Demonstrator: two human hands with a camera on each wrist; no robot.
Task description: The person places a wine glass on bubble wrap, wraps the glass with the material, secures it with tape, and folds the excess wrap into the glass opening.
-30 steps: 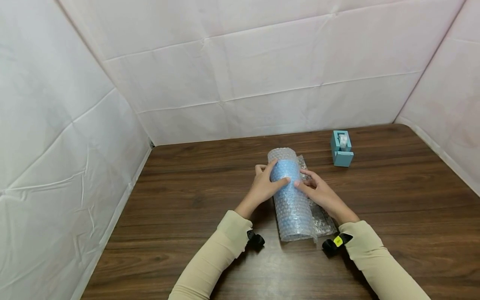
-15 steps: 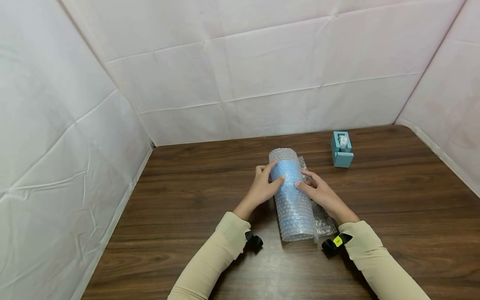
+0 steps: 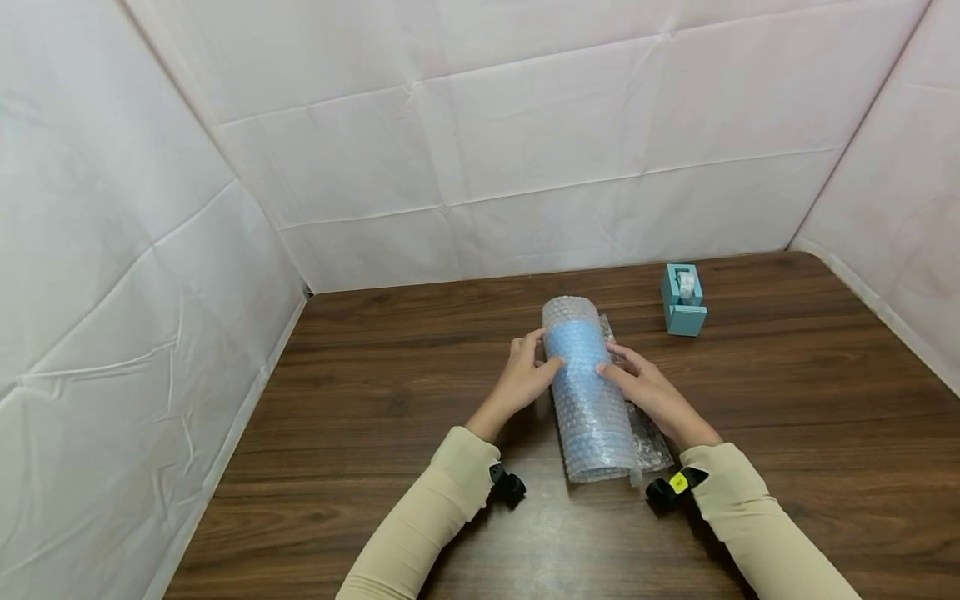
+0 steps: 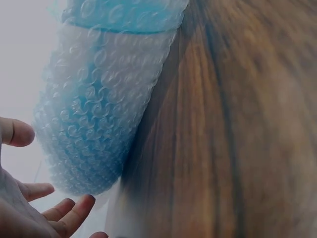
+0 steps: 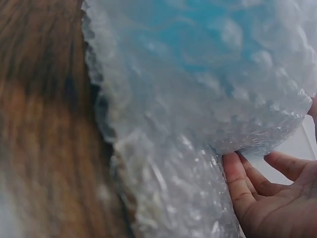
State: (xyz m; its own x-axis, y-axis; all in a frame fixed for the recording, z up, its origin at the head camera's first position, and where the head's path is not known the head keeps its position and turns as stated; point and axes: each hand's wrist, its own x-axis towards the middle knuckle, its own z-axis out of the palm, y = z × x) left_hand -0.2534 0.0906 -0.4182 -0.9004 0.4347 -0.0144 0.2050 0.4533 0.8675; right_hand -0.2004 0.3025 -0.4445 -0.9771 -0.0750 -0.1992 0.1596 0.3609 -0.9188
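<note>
A roll of bubble wrap [image 3: 592, 412] lies lengthwise on the table, around a blue object whose kind I cannot tell. My left hand [image 3: 519, 382] is at the roll's left side, thumb and fingertips against it. In the left wrist view its fingers [image 4: 74, 216] are spread and only lightly bent beside the plastic. From the right, my right hand [image 3: 647, 393] touches the roll with the thumb on top. Its fingertips, in the right wrist view, meet the crease between the roll and a loose flap of wrap [image 5: 173, 193]. That flap lies flat on the table to the right.
A teal tape dispenser [image 3: 684, 312] with a roll of tape stands at the back right. White cloth walls [image 3: 525, 167] rise behind the brown wooden table [image 3: 375, 400] and along both sides.
The roll has shifted slightly to the right, covering a little more of the flap. My left thumb and fingers have drawn back from its top to its left side.
</note>
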